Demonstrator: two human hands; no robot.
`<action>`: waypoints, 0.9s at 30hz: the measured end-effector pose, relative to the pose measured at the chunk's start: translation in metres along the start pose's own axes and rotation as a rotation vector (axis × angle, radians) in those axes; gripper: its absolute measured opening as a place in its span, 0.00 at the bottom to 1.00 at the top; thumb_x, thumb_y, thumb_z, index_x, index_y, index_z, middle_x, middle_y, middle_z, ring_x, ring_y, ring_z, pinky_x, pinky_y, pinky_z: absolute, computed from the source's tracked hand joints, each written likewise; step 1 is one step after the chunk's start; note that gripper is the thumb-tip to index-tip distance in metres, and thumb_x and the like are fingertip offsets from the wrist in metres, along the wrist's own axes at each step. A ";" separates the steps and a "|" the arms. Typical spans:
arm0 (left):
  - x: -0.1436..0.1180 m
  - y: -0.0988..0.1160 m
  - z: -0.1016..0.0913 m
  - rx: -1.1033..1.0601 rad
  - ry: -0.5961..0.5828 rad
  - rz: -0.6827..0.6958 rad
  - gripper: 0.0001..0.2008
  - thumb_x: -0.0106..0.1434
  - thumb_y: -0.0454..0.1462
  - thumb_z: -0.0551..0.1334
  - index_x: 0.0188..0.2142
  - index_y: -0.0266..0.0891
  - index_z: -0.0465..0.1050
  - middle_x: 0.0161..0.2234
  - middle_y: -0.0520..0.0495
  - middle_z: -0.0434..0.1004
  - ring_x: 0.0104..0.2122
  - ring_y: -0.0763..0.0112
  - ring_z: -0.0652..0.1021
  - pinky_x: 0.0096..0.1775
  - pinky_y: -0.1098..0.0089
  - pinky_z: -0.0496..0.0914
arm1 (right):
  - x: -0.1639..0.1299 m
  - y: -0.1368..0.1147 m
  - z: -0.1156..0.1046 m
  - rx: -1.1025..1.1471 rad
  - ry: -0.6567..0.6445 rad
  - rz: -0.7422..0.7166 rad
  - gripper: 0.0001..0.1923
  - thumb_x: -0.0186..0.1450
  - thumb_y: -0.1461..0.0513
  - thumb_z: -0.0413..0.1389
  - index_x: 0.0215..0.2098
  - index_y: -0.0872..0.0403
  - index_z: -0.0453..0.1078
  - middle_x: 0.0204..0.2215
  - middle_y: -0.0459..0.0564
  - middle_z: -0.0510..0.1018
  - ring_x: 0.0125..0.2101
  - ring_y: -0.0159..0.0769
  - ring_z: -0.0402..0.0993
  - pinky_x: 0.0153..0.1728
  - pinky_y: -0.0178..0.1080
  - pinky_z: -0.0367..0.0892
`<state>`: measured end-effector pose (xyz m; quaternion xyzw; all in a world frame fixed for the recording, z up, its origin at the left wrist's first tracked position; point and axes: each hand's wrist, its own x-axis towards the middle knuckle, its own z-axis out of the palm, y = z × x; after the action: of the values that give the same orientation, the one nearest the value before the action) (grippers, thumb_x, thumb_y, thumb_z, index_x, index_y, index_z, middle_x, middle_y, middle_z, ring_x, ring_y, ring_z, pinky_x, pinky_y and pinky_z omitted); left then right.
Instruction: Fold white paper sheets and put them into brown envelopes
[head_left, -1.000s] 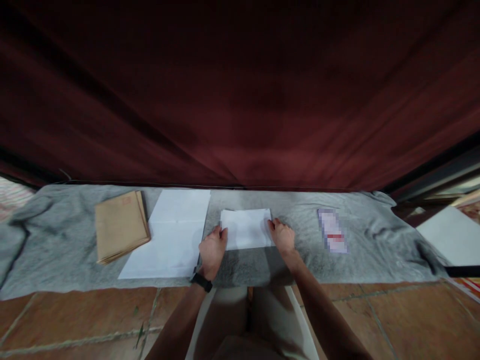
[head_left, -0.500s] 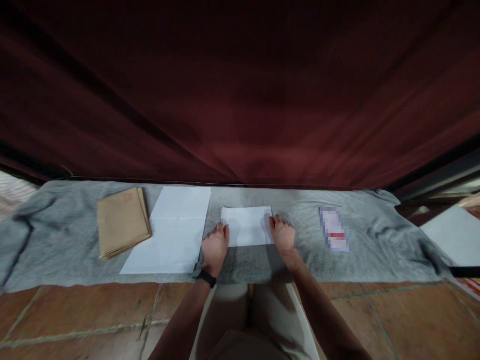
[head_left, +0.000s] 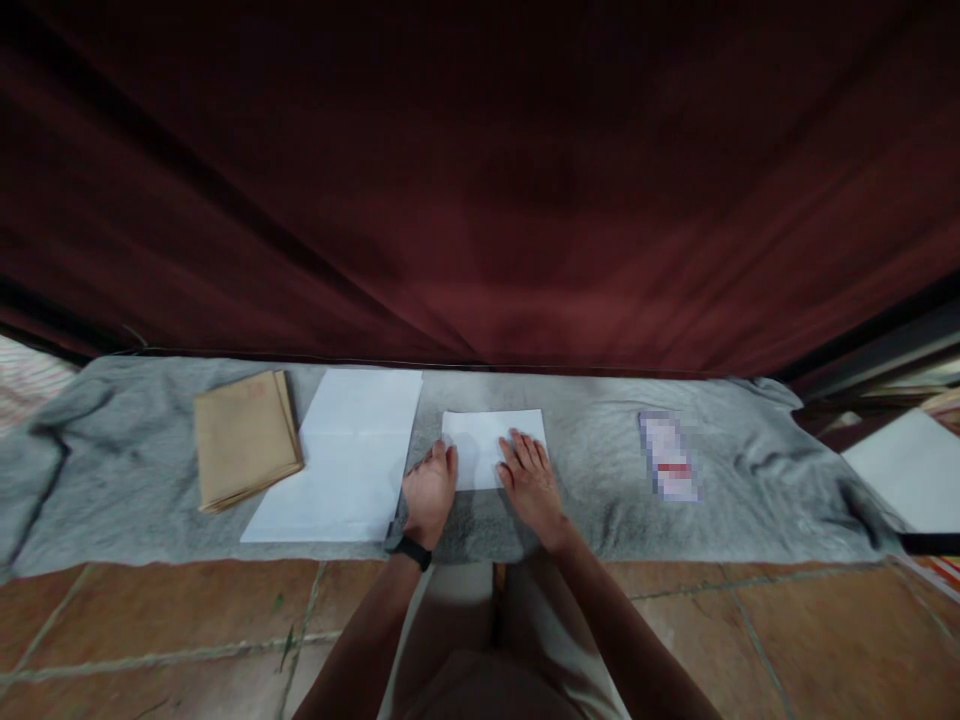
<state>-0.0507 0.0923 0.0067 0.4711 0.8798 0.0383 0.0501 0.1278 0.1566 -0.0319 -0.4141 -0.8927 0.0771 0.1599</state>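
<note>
A folded white sheet of paper (head_left: 480, 440) lies on a grey cloth (head_left: 600, 500) spread over the floor. My left hand (head_left: 429, 492) rests at the sheet's left near corner, fingers touching its edge; a dark watch sits on that wrist. My right hand (head_left: 529, 480) lies flat, palm down, fingers spread over the right near part of the sheet. Neither hand grips anything.
To the left lie a larger white sheet (head_left: 341, 455) and a stack of brown envelopes (head_left: 244, 438). A small blurred printed item (head_left: 667, 457) lies on the cloth to the right. A dark red curtain (head_left: 480, 200) hangs behind. Terracotta floor tiles (head_left: 150, 630) lie in front.
My right hand has slid left from the sheet's right edge onto the top of the paper and flattened. The left hand has stayed at the left edge.
</note>
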 end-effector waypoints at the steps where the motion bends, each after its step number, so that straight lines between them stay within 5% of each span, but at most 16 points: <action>1: 0.000 -0.001 0.000 -0.008 0.013 -0.007 0.19 0.76 0.44 0.47 0.51 0.36 0.71 0.37 0.37 0.83 0.35 0.57 0.83 0.36 0.66 0.70 | -0.001 0.001 0.001 -0.005 -0.006 -0.001 0.25 0.77 0.56 0.46 0.70 0.51 0.60 0.71 0.55 0.59 0.70 0.47 0.53 0.69 0.54 0.50; 6: -0.005 0.005 -0.001 -0.062 0.206 0.076 0.19 0.74 0.39 0.49 0.56 0.33 0.70 0.53 0.30 0.77 0.54 0.49 0.77 0.54 0.54 0.68 | 0.000 0.002 0.001 -0.018 -0.006 0.003 0.26 0.76 0.56 0.47 0.70 0.51 0.59 0.71 0.54 0.58 0.70 0.48 0.53 0.69 0.54 0.51; 12: -0.012 0.035 0.021 -0.209 0.209 0.507 0.25 0.75 0.39 0.49 0.68 0.40 0.60 0.72 0.40 0.54 0.72 0.55 0.55 0.68 0.51 0.55 | -0.002 0.002 0.002 -0.041 -0.008 -0.008 0.26 0.75 0.59 0.47 0.71 0.53 0.59 0.72 0.55 0.57 0.71 0.47 0.52 0.69 0.53 0.49; 17: -0.010 0.032 0.039 -0.121 0.155 0.537 0.26 0.75 0.44 0.49 0.70 0.41 0.59 0.72 0.41 0.55 0.72 0.55 0.55 0.69 0.48 0.55 | -0.002 0.003 0.001 -0.066 -0.010 -0.020 0.27 0.74 0.62 0.48 0.71 0.51 0.58 0.72 0.53 0.57 0.70 0.45 0.53 0.69 0.52 0.49; 27: -0.019 -0.002 0.036 -0.051 0.183 0.451 0.28 0.76 0.43 0.46 0.70 0.33 0.57 0.71 0.39 0.55 0.71 0.57 0.57 0.69 0.52 0.55 | -0.010 0.025 0.001 -0.099 0.065 0.065 0.27 0.77 0.55 0.46 0.72 0.54 0.57 0.70 0.58 0.61 0.68 0.51 0.57 0.67 0.57 0.49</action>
<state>-0.0374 0.0759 -0.0279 0.6488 0.7520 0.1134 -0.0276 0.1516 0.1652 -0.0415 -0.4525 -0.8759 0.0246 0.1658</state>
